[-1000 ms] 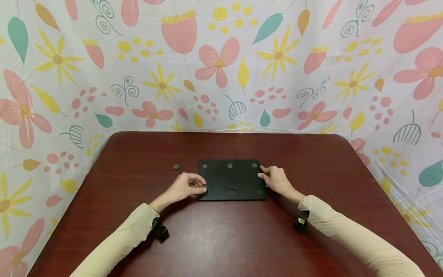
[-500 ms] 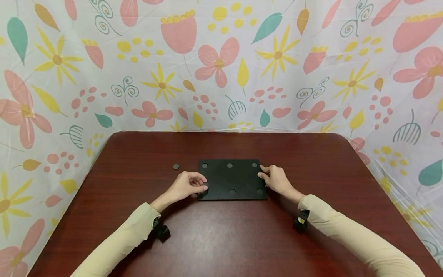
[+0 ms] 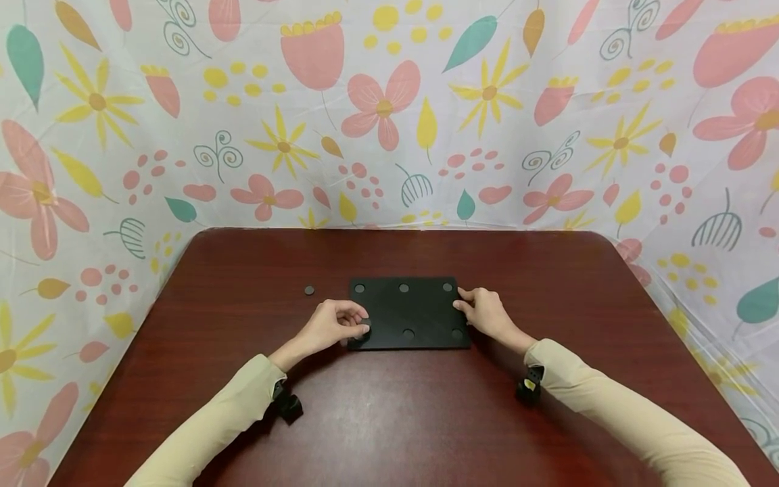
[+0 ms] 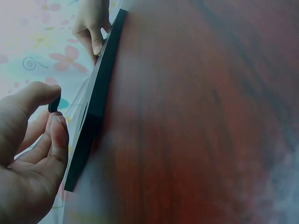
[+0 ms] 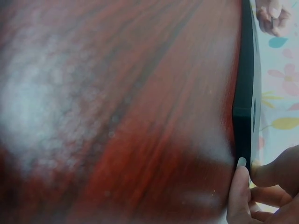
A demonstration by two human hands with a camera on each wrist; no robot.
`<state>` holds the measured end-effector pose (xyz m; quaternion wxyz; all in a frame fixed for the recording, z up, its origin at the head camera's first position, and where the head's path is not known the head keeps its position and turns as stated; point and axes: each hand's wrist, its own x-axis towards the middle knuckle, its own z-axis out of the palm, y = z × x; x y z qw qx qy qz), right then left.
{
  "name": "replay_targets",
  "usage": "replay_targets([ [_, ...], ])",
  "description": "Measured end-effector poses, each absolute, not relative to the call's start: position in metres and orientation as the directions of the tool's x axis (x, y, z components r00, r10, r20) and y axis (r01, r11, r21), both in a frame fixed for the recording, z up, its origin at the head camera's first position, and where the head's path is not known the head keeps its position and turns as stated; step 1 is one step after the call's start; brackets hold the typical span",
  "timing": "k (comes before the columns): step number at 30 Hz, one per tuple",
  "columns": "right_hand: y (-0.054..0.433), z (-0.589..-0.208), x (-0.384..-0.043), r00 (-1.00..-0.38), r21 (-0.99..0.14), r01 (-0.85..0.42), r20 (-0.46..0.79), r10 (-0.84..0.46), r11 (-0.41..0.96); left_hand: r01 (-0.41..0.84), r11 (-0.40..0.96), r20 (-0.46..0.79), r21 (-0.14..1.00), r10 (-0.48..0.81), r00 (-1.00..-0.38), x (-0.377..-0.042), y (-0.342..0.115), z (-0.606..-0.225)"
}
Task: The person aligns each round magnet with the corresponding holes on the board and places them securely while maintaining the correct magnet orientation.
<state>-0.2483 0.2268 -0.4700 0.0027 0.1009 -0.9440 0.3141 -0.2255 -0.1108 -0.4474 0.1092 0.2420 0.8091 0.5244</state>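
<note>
Brown table, disc pinched in left grip

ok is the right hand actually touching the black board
Touching: the right wrist view shows the right hand pinching the edge of the black board, with no gap visible.

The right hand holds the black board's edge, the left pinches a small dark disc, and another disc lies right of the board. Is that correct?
Not quite: the other disc lies left of the black board, as the head view shows. The rest holds.
</note>
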Motion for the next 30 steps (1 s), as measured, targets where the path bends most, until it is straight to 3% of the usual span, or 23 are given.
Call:
replay_targets([
  [30,0.2268,-0.4675,-0.2497,-0.980,-0.585,-0.176,0.028,-0.197,0.792,0.250,0.348,0.059,0.904,0.477,-0.877,-0.2240,-0.1016,-0.4453],
])
